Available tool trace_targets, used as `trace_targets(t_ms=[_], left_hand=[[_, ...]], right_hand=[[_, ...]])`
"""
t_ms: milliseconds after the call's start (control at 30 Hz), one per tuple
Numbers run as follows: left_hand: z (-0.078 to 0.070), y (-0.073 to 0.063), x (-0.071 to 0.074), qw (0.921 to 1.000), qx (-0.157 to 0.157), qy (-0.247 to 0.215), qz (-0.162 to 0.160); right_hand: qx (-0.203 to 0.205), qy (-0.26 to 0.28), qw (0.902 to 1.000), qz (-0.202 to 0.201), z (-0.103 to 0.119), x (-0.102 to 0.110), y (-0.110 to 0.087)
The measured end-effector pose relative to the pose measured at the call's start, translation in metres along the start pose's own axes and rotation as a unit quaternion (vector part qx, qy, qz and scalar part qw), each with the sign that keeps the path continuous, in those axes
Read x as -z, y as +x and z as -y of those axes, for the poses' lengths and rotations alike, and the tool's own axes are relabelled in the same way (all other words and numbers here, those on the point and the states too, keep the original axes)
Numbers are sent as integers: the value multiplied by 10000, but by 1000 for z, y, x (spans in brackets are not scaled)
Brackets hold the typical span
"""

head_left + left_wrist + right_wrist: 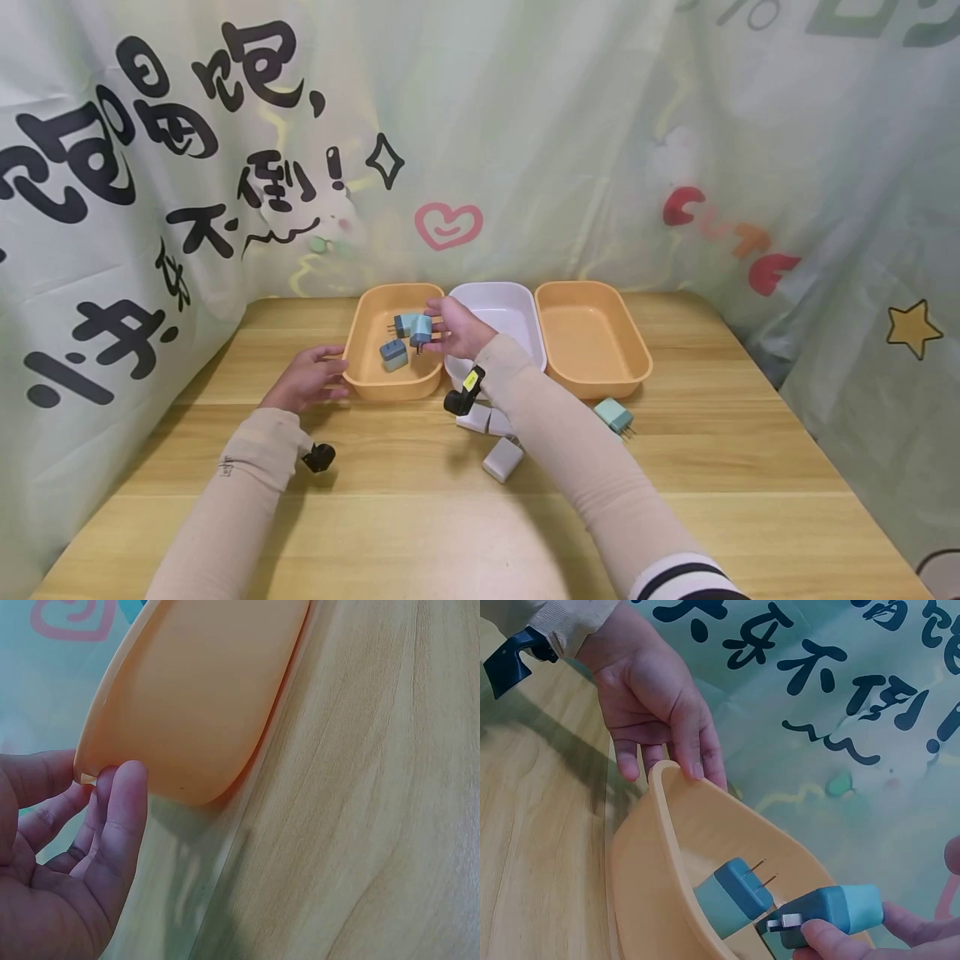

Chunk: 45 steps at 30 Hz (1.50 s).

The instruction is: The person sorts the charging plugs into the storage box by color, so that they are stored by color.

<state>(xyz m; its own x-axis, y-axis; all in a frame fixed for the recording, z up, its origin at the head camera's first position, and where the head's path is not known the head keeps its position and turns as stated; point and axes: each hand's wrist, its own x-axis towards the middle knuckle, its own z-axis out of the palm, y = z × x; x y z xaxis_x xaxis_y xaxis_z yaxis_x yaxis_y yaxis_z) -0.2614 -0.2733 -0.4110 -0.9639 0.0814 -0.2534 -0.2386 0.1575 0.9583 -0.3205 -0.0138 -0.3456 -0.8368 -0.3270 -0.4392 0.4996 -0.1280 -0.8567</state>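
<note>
Over the left orange tray, my right hand pinches a two-tone blue charger plug by its lighter end. In the right wrist view that charger shows its metal prongs, and only the fingertips of the hand appear. Two more blue chargers lie inside the tray, one charger nearer the front and another charger behind it. My left hand holds the tray's left rim, thumb and fingers on either side of it, as the left wrist view of the hand shows.
A white tray stands in the middle, partly behind my right arm, and another orange tray sits on the right. Several white chargers lie in front. A mint-green charger rests near the right tray. A printed curtain hangs behind.
</note>
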Motion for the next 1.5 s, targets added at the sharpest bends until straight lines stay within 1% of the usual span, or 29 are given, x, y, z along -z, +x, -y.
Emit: trace_targets(t_ms=[167, 300, 533, 800, 900, 967, 1067, 1200, 1300, 1500], left_hand=[[1, 1, 0, 10000, -24, -7, 45], [0, 1, 0, 10000, -25, -30, 67], [0, 1, 1, 10000, -3, -58, 56], [1, 0, 3, 9999, -35, 38, 137], [1, 0, 3, 9998, -52, 137, 108], [0, 0, 3, 9998, -43, 159, 80], [-1, -1, 1, 9998, -41, 159, 84], [-1, -1, 0, 9998, -55, 158, 119], [-1, -2, 0, 9997, -88, 183, 136], [0, -2, 3, 9995, -103, 236, 163]], right_hand=[[68, 123, 9999, -18, 1, 1, 1], [47, 130, 9999, 35, 0, 4, 2], [-24, 173, 9995, 272, -2, 12, -3], [105, -421, 9972, 605, -4, 27, -23], [139, -617, 9957, 680, -6, 34, -30], [163, -887, 9932, 736, -7, 38, -36], [217, -1422, 9861, 837, -9, 44, -47], [362, -2253, 9690, 951, -15, 55, -62], [461, -2710, 9557, 1051, -21, 65, -72], [566, -3368, 9319, 1218, -28, 82, -90]])
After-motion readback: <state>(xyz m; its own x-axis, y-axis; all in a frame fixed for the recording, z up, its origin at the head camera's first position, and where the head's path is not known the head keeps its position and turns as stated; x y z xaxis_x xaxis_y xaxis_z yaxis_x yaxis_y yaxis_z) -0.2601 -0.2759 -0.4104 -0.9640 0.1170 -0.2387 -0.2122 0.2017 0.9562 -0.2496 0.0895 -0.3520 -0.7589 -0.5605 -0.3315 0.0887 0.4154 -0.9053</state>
